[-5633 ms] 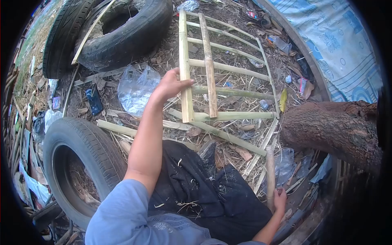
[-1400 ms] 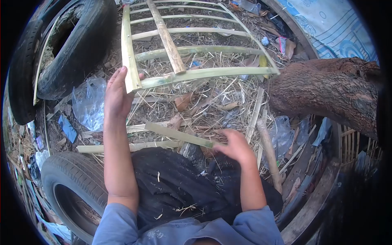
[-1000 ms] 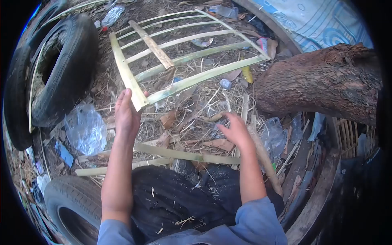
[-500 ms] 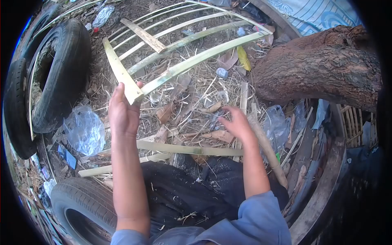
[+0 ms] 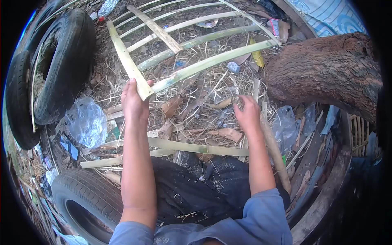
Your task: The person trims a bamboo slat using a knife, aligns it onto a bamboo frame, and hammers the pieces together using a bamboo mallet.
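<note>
A: Start at the left, with twelve straight ahead.

B: A tyre (image 5: pixel 87 185) lies at ten o'clock. At eleven, the left hand (image 5: pixel 136 100) grasps the near corner of a slatted frame (image 5: pixel 216 62), with fingertips on both sides of the corner.

A: Why there?

B: I'd judge it steadies the frame, which spreads from eleven to nearly one; a corner gives a sure hold.

A: And the stick (image 5: pixel 155 28) at eleven?

B: It lies across the slats; I can't tell whether it's fastened.

A: Next?

B: A loose strip (image 5: pixel 183 145) rests at twelve, by the trousers (image 5: pixel 224 179), probably parked within reach. The right hand (image 5: pixel 247 112), towards one, is loosely curled, nothing visible in its grasp, perhaps because one hand is enough here. A log (image 5: pixel 326 73) lies beyond at one.

A: What differs from about a second and a half ago?

B: The left hand keeps the same corner. The strip slanted then, right fingers at its end; now it lies nearly level, the right hand clear of it.
</note>
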The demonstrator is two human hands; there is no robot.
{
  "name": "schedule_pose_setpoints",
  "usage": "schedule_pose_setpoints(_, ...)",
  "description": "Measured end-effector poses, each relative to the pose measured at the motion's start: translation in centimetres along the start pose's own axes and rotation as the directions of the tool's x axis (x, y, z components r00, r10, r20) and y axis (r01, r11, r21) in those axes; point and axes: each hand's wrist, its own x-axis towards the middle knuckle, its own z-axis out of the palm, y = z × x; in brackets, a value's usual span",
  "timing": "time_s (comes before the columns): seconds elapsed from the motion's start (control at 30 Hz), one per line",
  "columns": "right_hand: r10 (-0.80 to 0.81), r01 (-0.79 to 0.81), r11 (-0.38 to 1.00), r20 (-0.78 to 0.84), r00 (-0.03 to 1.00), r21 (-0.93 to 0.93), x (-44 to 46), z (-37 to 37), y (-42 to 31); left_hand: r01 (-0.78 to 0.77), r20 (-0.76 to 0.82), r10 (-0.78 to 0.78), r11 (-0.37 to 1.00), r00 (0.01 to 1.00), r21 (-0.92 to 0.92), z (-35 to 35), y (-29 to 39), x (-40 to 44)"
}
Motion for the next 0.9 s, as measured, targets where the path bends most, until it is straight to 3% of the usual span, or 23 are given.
schedule_pose_setpoints(0.07,-0.023,0.023,1.000,-0.002,1.000,0.006,1.7,0.9,0.0,0.036,-0.056,-0.031,0.995,0.998,0.094,-0.2,-0.6,0.4)
schedule_pose_setpoints(0.13,-0.101,0.099,0.994,-0.073,0.992,-0.043,3.5,1.8,0.1,0.094,-0.006,-0.094,0.988,0.996,0.119,-0.7,-1.1,1.4)
schedule_pose_setpoints(0.2,-0.103,0.102,0.994,-0.035,0.994,-0.036,5.4,3.1,0.9,0.160,0.019,-0.171,0.952,0.985,0.260,-0.1,-0.9,0.9)
schedule_pose_setpoints(0.27,-0.104,0.084,0.984,-0.126,0.987,-0.158,6.9,4.5,1.3,0.156,0.045,-0.192,0.894,0.980,0.420,-1.0,-1.1,1.8)
schedule_pose_setpoints(0.33,-0.072,0.056,0.983,-0.084,0.994,-0.176,8.1,5.2,1.7,0.162,0.002,-0.181,0.885,0.984,0.437,-0.9,-0.5,1.5)
schedule_pose_setpoints(0.4,0.028,-0.046,0.986,-0.114,0.993,-0.161,8.9,5.6,1.8,0.088,0.070,-0.223,0.626,0.972,0.775,-1.2,-0.3,2.0)
schedule_pose_setpoints(0.47,0.028,-0.053,0.984,-0.145,0.989,-0.172,9.2,5.9,1.5,0.064,0.079,-0.203,0.614,0.976,0.786,-1.5,-0.7,2.1)
schedule_pose_setpoints(0.53,0.056,-0.052,0.998,-0.164,0.985,0.025,9.5,6.0,1.5,-0.007,0.075,-0.143,0.426,0.987,0.905,-0.8,-0.4,1.9)
schedule_pose_setpoints(0.6,0.041,-0.031,0.998,-0.207,0.978,0.051,9.7,6.2,1.4,-0.031,0.120,-0.183,0.426,0.976,0.904,-0.2,0.6,1.0)
schedule_pose_setpoints(0.67,0.076,-0.065,0.995,-0.158,0.984,0.075,9.6,5.7,0.9,0.033,0.003,-0.166,0.215,0.986,0.976,0.5,0.8,0.4)
schedule_pose_setpoints(0.73,0.082,-0.054,0.987,-0.181,0.980,0.152,9.7,5.7,0.8,0.026,0.007,-0.147,0.218,0.989,0.976,0.1,0.3,1.0)
schedule_pose_setpoints(0.83,0.067,-0.038,0.988,-0.196,0.978,0.149,9.6,5.5,0.4,0.050,-0.030,-0.190,0.100,0.981,0.994,0.7,1.0,0.7)
schedule_pose_setpoints(0.9,0.081,-0.050,0.985,-0.184,0.980,0.166,9.7,5.1,-0.1,0.052,-0.023,-0.231,0.123,0.973,0.991,0.6,1.3,0.8)
